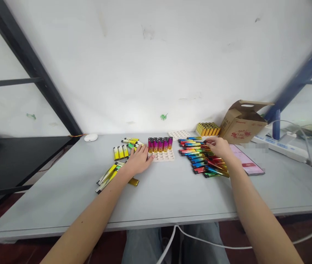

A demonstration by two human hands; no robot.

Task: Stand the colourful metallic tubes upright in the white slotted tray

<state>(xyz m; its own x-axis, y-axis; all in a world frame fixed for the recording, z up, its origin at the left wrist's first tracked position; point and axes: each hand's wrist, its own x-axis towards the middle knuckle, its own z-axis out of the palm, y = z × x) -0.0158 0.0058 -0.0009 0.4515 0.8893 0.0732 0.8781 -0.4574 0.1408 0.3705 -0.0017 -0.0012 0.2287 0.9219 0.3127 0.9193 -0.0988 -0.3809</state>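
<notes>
Near edge: two bare forearms reaching out over a grey counter point(161, 194), with a white cable point(200, 240) hanging below its front lip

Left of centre: yellow lighters point(109, 176) lying flat in a loose scatter, some fanned toward the near left, a short row of them farther back

Left hand point(138, 159): palm down, fingers loosely spread, resting on the counter among the yellow lighters, fingertips touching the near left corner of the pale tray point(164, 156)

Pale tray: centre of the counter, a grid of round sockets; one row of pink-and-purple lighters point(160, 144) stands upright along its far side, the nearer sockets bare

Right of centre: multicoloured lighters point(200, 161) lying flat in a stacked column, running near to far

Right hand point(219, 146): over the far part of that pile, fingers curled down with the tips pinching one lighter at the top of the pile

Just right of the pile: a phone point(248, 163), screen up and lit

Far: a second pale tray point(178, 134), a block of upright gold lighters point(207, 129), an open cardboard box point(241, 124), a white power strip point(279, 146) at far right, a small white case point(91, 137) at far left, all against a white wall
</notes>
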